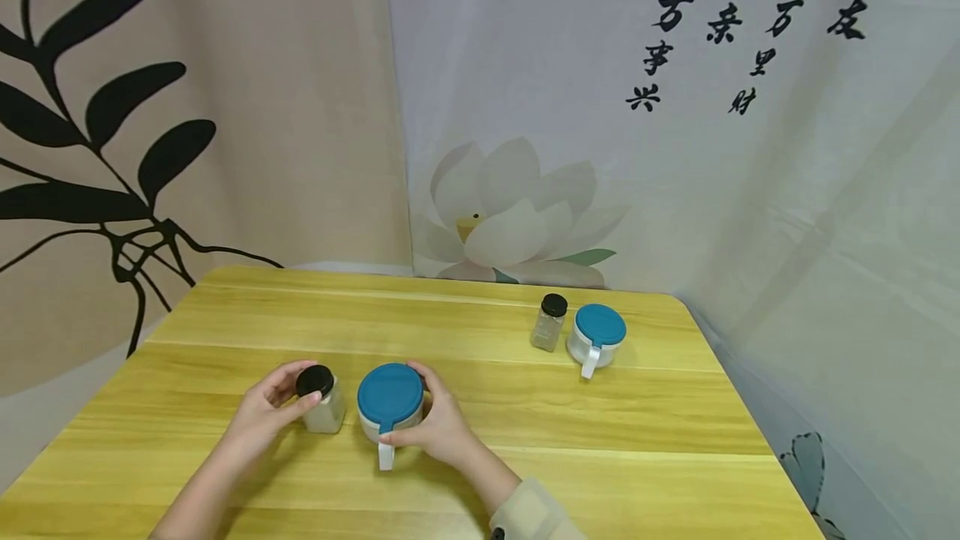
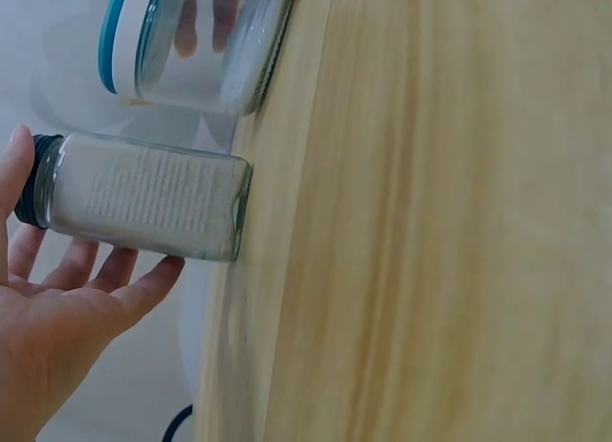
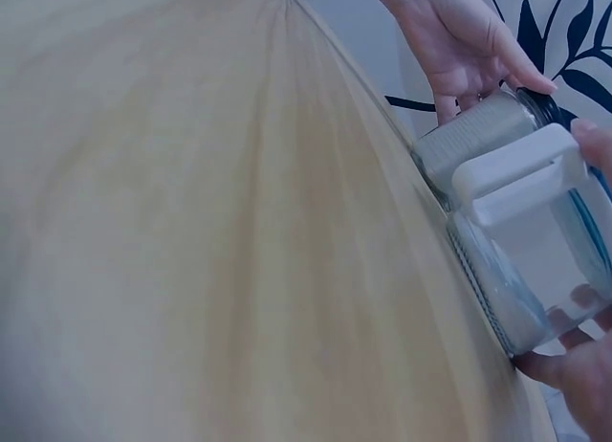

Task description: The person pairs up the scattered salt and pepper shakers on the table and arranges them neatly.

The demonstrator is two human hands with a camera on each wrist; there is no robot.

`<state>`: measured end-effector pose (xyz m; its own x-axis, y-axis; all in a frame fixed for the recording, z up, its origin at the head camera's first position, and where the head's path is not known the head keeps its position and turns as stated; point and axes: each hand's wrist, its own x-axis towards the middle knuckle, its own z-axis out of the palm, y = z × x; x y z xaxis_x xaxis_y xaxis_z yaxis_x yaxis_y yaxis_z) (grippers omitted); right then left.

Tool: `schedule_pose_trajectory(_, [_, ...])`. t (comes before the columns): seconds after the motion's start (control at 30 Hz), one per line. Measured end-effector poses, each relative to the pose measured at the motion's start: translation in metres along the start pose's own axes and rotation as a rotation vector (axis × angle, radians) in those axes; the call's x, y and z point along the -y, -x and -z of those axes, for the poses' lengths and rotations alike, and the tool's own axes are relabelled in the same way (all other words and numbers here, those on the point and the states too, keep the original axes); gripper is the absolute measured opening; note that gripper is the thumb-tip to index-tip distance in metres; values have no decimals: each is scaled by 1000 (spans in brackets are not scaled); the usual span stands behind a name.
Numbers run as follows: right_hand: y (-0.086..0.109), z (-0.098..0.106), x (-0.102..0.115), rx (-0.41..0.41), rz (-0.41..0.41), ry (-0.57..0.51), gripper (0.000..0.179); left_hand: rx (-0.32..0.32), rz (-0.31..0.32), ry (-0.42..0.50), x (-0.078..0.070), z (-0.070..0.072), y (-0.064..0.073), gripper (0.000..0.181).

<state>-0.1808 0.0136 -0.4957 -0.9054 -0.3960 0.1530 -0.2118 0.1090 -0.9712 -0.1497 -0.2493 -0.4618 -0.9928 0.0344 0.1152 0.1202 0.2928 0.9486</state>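
Note:
In the head view my left hand (image 1: 272, 408) holds a square glass spice jar (image 1: 327, 413) with a black lid, upright on the table. Its thumb lies by the lid, and the other fingers go along the far side, as the left wrist view shows on the jar (image 2: 148, 195). Just to the right, my right hand (image 1: 438, 423) grips a round glass seasoning jar (image 1: 392, 397) with a blue lid and a white handle that points toward me. The right wrist view shows its handle (image 3: 516, 174) and my fingers around the glass. A small gap separates the two jars.
Farther back on the right of the wooden table (image 1: 637, 457) stand another black-lidded spice jar (image 1: 550, 323) and another blue-lidded jar (image 1: 597, 336), side by side. Behind the table hang a beige cloth (image 1: 300, 107) with leaf prints and a white cloth (image 1: 525, 40) with a lotus.

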Motion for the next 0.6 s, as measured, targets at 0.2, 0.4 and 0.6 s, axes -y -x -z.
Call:
schedule_pose_trajectory(0.2, [0,-1,0,7,-11,-2,97,5,1,-12,0,0,1,51])
schedule_pose_trajectory(0.4, [1,0,2,30,-20,15,98,-3,0,-22,0,-1,1,50])
schedule_pose_trajectory(0.6, [2,2,4,53,-18,24,99,7,0,-40,0,0,1,51])
